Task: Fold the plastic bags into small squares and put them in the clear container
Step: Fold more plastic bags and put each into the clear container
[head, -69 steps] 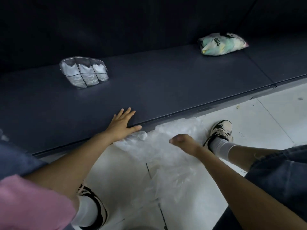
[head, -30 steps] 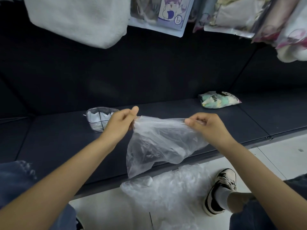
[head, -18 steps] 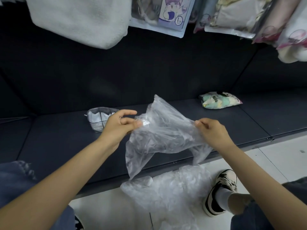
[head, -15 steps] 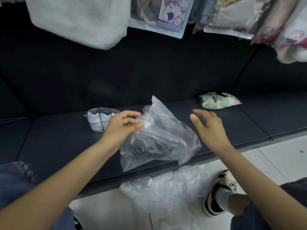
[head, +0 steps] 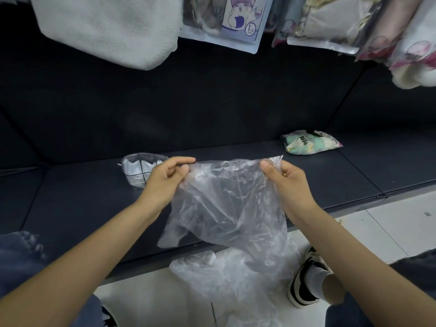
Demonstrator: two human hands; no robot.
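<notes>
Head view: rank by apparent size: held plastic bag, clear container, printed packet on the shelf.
1. Held plastic bag, largest, though nearest the camera.
2 and 3. Printed packet and clear container: similar; container partly hidden by the left hand, so unranked.

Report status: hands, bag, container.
Both hands, left and right, pinch crinkled clear plastic bag, unfolded. Clear container behind left hand. Nothing blocking.

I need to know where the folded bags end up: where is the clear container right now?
In the head view, the clear container sits on the dark shelf, left of centre, partly hidden behind the left hand.
</notes>
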